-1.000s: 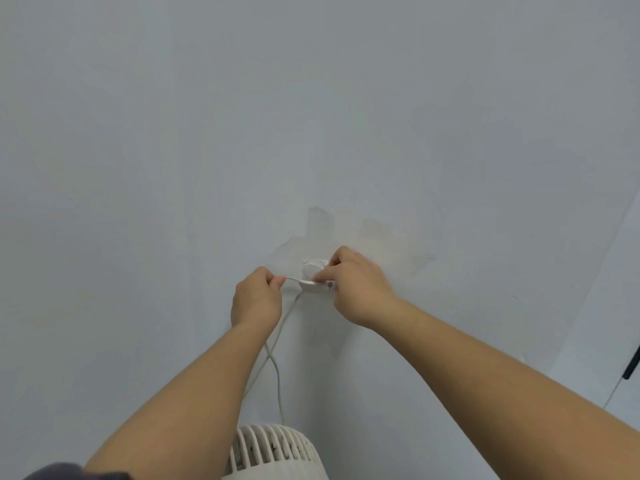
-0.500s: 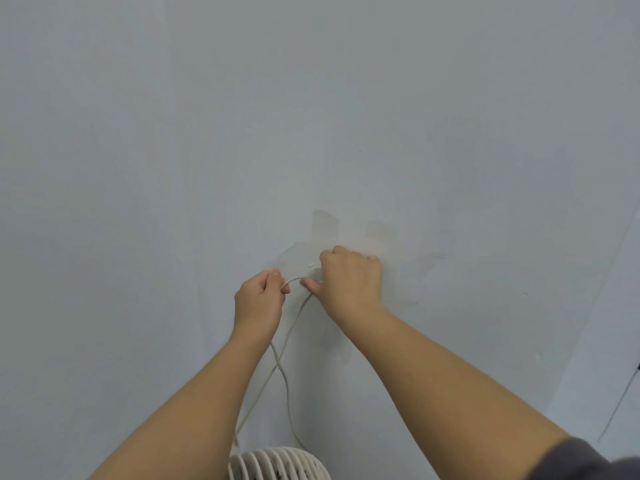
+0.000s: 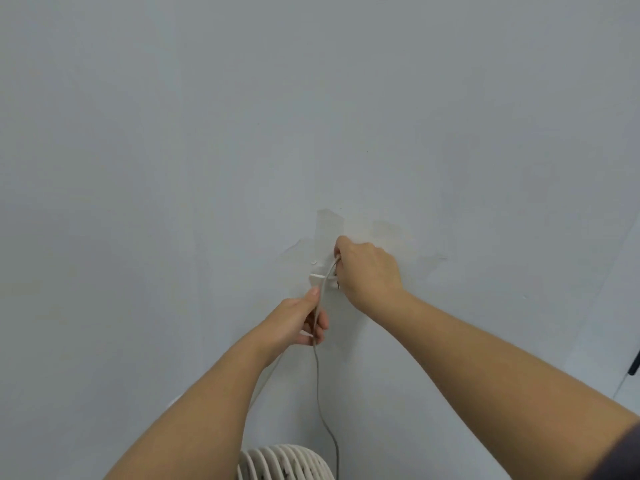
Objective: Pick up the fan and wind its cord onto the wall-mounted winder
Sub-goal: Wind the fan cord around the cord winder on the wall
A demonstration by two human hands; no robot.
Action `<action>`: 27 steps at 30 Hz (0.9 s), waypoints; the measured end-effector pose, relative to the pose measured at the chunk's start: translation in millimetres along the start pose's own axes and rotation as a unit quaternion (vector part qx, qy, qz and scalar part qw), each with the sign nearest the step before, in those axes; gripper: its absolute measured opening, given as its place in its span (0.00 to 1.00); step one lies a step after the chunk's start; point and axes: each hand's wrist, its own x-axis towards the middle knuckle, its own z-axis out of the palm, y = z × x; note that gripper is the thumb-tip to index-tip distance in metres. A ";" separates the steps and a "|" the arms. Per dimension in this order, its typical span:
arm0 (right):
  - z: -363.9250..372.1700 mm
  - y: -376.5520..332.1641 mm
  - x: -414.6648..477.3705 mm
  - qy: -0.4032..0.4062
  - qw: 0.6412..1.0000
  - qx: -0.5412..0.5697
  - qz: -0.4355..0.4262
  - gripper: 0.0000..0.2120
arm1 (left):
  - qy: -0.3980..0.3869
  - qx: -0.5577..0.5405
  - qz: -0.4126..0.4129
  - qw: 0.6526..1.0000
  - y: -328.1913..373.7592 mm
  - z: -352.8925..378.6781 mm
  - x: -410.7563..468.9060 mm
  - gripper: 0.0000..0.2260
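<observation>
A small white winder (image 3: pixel 318 278) is fixed to the pale wall, partly hidden behind my right hand (image 3: pixel 369 268). My right hand pinches the white cord (image 3: pixel 318 375) at the winder's upper right. My left hand (image 3: pixel 300 320) sits just below the winder, closed around the same cord. From there the cord hangs down toward the white fan (image 3: pixel 284 462), whose slatted grille shows at the bottom edge.
Patches of clear tape (image 3: pixel 329 223) surround the winder on the wall (image 3: pixel 207 133). At the far right edge a dark thin object (image 3: pixel 634 367) stands by a wall corner.
My left hand has dropped from beside the winder to below it, pulling the cord downward. My right hand has shifted up and right over the winder. The view moved slightly.
</observation>
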 end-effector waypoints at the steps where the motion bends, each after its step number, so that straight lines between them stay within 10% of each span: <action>1: -1.6 2.8 -0.3 -0.010 1.000 0.019 -0.005 0.09 | -0.019 0.012 -0.012 1.000 -1.2 -0.8 -0.8 0.25; 27: -25.4 52.0 -7.5 -0.092 0.971 -0.022 -0.218 0.09 | 0.147 0.233 0.134 0.952 -2.1 4.6 6.1 0.25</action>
